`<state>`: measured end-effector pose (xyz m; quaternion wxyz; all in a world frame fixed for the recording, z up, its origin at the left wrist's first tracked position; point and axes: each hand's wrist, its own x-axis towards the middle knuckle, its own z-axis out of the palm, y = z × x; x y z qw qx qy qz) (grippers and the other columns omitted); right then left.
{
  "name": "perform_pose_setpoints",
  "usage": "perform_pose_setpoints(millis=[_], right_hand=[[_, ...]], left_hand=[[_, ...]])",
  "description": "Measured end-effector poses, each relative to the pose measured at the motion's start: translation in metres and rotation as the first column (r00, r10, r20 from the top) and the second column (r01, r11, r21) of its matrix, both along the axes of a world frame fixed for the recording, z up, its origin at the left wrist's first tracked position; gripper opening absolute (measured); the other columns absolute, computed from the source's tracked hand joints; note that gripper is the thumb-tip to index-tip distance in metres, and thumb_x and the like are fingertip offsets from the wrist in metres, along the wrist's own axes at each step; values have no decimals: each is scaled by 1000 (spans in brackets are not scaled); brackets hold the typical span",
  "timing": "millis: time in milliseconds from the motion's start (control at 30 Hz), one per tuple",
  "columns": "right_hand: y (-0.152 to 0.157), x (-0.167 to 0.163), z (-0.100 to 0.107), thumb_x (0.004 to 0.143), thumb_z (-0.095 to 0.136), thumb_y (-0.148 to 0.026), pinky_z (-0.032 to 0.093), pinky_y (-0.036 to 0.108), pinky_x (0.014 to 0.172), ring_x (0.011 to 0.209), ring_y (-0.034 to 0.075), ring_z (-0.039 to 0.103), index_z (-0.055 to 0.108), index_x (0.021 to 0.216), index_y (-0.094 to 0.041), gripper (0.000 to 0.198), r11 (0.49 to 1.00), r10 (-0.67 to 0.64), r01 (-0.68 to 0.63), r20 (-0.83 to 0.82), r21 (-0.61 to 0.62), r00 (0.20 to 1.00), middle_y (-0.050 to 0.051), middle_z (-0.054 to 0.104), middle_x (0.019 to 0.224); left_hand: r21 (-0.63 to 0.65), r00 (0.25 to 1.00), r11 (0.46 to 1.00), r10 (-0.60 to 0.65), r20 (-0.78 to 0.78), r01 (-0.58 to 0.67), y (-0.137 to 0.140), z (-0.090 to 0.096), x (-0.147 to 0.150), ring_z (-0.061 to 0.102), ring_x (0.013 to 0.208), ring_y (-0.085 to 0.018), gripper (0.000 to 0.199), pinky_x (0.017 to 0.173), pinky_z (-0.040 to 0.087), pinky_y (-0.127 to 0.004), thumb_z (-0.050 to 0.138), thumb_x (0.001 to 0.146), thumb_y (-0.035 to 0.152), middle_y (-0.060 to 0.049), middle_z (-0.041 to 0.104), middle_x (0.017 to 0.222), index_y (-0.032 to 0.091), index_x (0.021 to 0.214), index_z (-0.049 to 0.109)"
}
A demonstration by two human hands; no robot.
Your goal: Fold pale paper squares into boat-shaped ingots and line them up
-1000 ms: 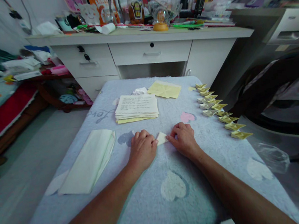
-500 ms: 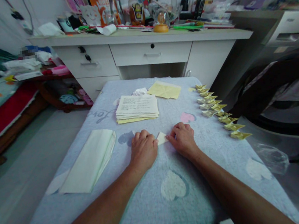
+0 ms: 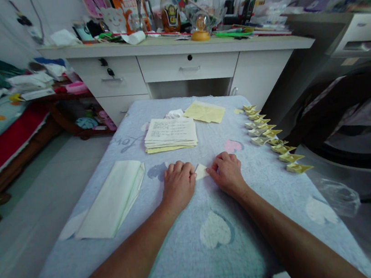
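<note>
Between my two hands a small folded piece of cream paper (image 3: 200, 171) lies on the cloth-covered table. My left hand (image 3: 179, 182) rests at its left edge, fingers curled, the thumb and fingertips pinching that side. At the paper's right corner, my right hand (image 3: 226, 171) has its thumb and fingers closed on the edge. A stack of handwritten sheets (image 3: 170, 132) sits farther back, left of the middle. Small folded paper boats (image 3: 290, 157), several of them, stand in a line along the table's right side.
A long folded pale sheet (image 3: 113, 200) lies at the left. Behind the stack are a creased yellow sheet (image 3: 205, 111) and crumpled white tissue (image 3: 174, 114). A cluttered white desk (image 3: 192, 66) stands beyond the table, with a washing machine (image 3: 357, 36) at the right.
The hands and the small paper stay in nearly the same pose. The whole view has shifted very slightly.
</note>
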<state>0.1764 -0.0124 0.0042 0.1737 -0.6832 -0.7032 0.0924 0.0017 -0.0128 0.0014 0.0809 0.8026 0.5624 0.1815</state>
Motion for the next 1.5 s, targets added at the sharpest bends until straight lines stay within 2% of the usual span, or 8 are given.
perform_pose_setpoints(millis=[100, 233, 467, 667, 767, 1200, 1400, 1500], right_hand=[[-1, 0, 0, 83, 62, -37, 33, 39, 77, 95, 28, 44, 63, 75, -19, 20, 1000, 0, 0, 5, -2, 1000, 10, 56, 98], [-1, -1, 1, 84, 62, -38, 33, 38, 77, 95, 27, 45, 64, 76, -19, 20, 1000, 0, 0, 8, -8, 1000, 10, 56, 98], [-2, 2, 0, 89, 52, -35, 33, 37, 78, 95, 26, 45, 63, 82, -20, 20, 1000, 0, 0, 33, -8, 999, 8, 56, 99], [-6, 1, -5, 83, 54, -57, 34, 39, 81, 95, 27, 45, 58, 95, -19, 41, 997, 31, -35, 59, 74, 998, 10, 52, 102], [-6, -1, -6, 82, 54, -60, 34, 40, 81, 95, 28, 45, 57, 96, -18, 44, 996, 27, -33, 83, 81, 996, 10, 51, 102], [1, 15, -4, 81, 62, -47, 34, 41, 83, 98, 28, 46, 60, 96, -22, 29, 1000, -15, 15, 75, 2, 997, 9, 53, 108], [5, 27, -7, 84, 59, -32, 34, 40, 81, 98, 28, 45, 63, 91, -23, 12, 999, -54, 53, 100, 10, 994, 9, 54, 107], [5, 33, -4, 85, 55, -26, 34, 40, 80, 97, 28, 45, 63, 90, -22, 9, 998, -56, 54, 56, 34, 997, 10, 56, 105]], left_hand=[[1, 990, 993, -116, 83, 116, 3, -3, -2, 46, 98, -23, 34, 85, 38, -38, 52, 86, 17, -5, 56, 103, 29, 117, 62], [-23, 969, 978, -204, 137, 209, 7, -6, -6, 46, 99, -21, 36, 89, 38, -36, 49, 87, 14, -4, 56, 104, 33, 111, 68], [-12, 969, 984, -176, 175, 181, 10, -11, -8, 48, 97, -20, 30, 89, 40, -37, 55, 87, 19, -3, 57, 103, 34, 108, 71], [-17, 970, 984, -173, 172, 179, 10, -8, -7, 48, 99, -21, 28, 90, 41, -37, 58, 86, 22, -3, 57, 103, 35, 109, 71], [-25, 972, 985, -163, 167, 169, 10, -7, -7, 48, 99, -21, 28, 90, 41, -38, 59, 86, 22, -3, 57, 103, 34, 107, 71], [-24, 975, 984, -169, 147, 174, 10, -9, -8, 49, 97, -21, 29, 89, 41, -38, 59, 85, 19, -3, 57, 104, 32, 107, 71], [-22, 973, 985, -168, 155, 174, 11, -12, -7, 49, 97, -21, 28, 88, 41, -38, 58, 85, 20, -4, 57, 104, 32, 107, 72], [-19, 973, 984, -173, 155, 178, 11, -13, -8, 49, 97, -21, 28, 88, 41, -38, 58, 85, 20, -4, 57, 104, 33, 107, 71]])
